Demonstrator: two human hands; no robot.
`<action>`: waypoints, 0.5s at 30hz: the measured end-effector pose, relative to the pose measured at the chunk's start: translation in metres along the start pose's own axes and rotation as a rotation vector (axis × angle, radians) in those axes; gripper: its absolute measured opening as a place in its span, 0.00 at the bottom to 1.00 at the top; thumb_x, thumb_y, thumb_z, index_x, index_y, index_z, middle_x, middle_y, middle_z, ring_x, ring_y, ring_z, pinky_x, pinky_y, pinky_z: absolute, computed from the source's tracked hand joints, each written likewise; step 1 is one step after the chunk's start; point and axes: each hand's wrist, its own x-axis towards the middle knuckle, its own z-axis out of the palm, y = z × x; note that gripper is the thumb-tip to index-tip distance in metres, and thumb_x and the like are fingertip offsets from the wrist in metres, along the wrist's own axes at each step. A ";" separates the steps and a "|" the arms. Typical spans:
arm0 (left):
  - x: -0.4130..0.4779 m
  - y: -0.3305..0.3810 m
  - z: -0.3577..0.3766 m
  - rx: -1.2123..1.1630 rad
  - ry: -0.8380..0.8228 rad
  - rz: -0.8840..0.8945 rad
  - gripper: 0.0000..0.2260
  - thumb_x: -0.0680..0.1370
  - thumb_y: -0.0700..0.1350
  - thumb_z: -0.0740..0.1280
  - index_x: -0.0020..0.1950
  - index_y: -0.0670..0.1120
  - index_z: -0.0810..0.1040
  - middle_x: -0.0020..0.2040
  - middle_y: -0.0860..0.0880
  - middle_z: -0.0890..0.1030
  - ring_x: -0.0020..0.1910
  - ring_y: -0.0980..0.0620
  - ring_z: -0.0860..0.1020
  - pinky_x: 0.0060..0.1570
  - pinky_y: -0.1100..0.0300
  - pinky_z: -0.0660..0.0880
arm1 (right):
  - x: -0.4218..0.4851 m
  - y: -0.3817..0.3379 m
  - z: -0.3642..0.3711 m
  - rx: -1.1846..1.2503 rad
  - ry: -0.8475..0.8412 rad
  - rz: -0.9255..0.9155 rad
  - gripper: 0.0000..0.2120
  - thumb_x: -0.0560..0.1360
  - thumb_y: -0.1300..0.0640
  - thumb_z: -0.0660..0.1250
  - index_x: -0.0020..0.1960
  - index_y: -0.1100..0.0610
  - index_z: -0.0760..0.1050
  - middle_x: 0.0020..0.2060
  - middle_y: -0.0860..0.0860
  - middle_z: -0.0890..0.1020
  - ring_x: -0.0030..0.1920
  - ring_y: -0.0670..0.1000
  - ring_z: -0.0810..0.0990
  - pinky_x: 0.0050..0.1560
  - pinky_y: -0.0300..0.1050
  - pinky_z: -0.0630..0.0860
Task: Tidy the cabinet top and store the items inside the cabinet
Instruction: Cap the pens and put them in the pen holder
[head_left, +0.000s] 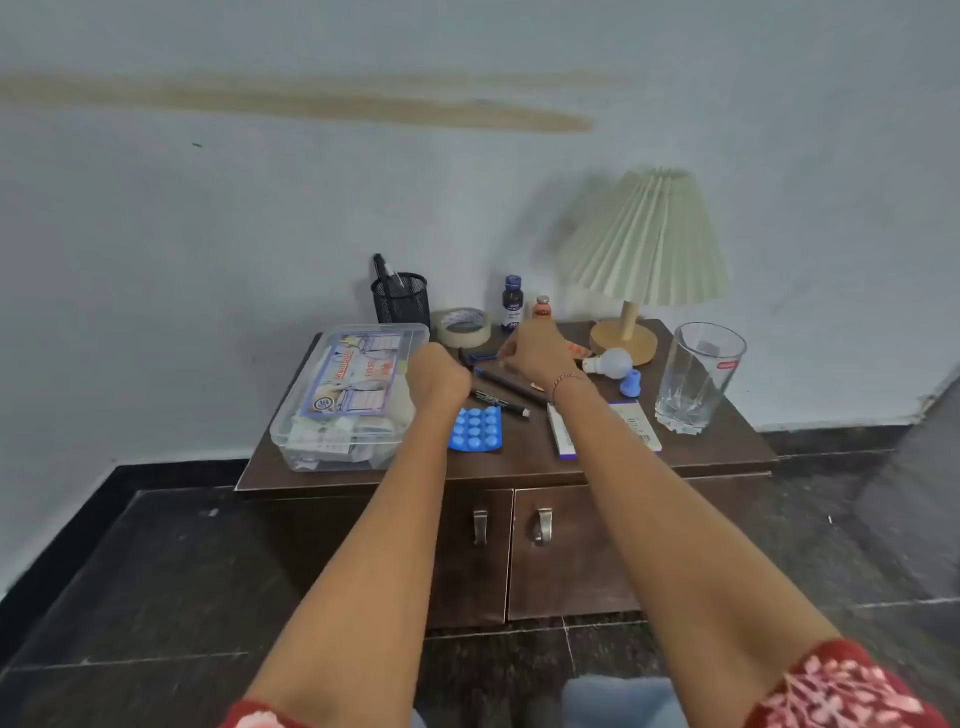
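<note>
A pale wall (208, 234) with a long brownish streak stands behind a low dark brown cabinet (727, 452), and the floor (130, 571) is of dark tiles. Both cabinet doors are closed, with two metal handles (480, 526) side by side in the middle. On the top, at the left, lies a clear plastic box (348, 400) with its lid on and small packets inside. Behind it, near the wall, a black mesh holder (401, 300) keeps one marker. The left hand (436, 376) hangs just beside the right edge of the box with its fingers curled under, and I cannot tell if it holds something. In front of it lies a blue blister pack (476, 428), and two black pens (501, 404) lie slanted between the hands. Behind are a tape roll (461, 327), a dark bottle (512, 304) and a small orange bottle (542, 307). The right hand (535, 353) is above the pens, fingers bent down near a thin blue object (484, 357); its grip is hidden from me. Under its forearm lies a white and purple carton (562, 434). Further right stand a pleated lamp (644, 244), with a light bulb (612, 362) lying at its foot, and a clear glass (698, 374) near the right edge.
</note>
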 end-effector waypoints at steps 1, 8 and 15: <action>0.004 -0.001 0.003 -0.023 -0.035 -0.025 0.11 0.74 0.33 0.66 0.56 0.35 0.77 0.52 0.37 0.82 0.52 0.40 0.82 0.54 0.49 0.79 | 0.002 0.000 0.005 -0.004 -0.048 0.020 0.13 0.74 0.61 0.67 0.56 0.65 0.80 0.55 0.60 0.82 0.58 0.57 0.79 0.61 0.48 0.75; 0.011 0.013 0.019 0.139 0.016 0.035 0.12 0.71 0.36 0.71 0.53 0.36 0.81 0.53 0.39 0.82 0.54 0.43 0.80 0.48 0.54 0.76 | 0.023 0.001 0.029 -0.021 -0.033 0.021 0.15 0.74 0.61 0.67 0.58 0.68 0.78 0.55 0.63 0.81 0.58 0.60 0.78 0.58 0.48 0.75; 0.011 0.008 0.032 0.232 0.054 0.106 0.13 0.75 0.39 0.67 0.58 0.36 0.77 0.58 0.37 0.78 0.59 0.39 0.77 0.54 0.51 0.74 | 0.026 0.002 0.044 -0.116 -0.052 -0.001 0.13 0.76 0.62 0.63 0.56 0.68 0.77 0.55 0.64 0.80 0.58 0.62 0.78 0.54 0.50 0.75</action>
